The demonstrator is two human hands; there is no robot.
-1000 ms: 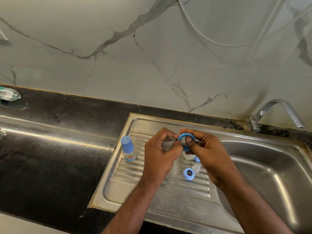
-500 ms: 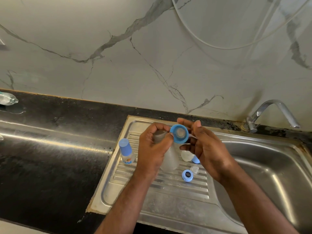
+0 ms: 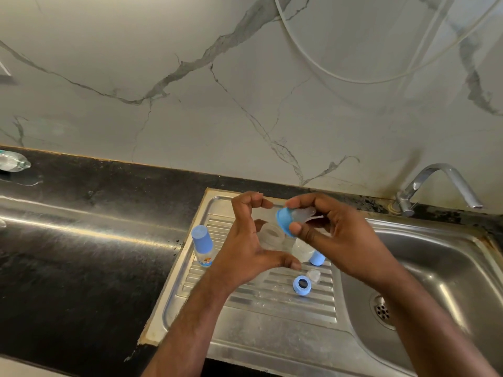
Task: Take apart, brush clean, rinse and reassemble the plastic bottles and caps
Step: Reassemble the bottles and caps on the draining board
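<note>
Above the sink's ribbed tray, the left hand curled round the open bottle while the right hand's fingers pinched the blue cap, so taking apart looked underway, with brushing likely next.

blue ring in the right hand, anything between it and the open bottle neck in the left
Nothing visible: the blue ring in the right hand sits right beside the bottle held by the left hand, with only open air between.
</note>
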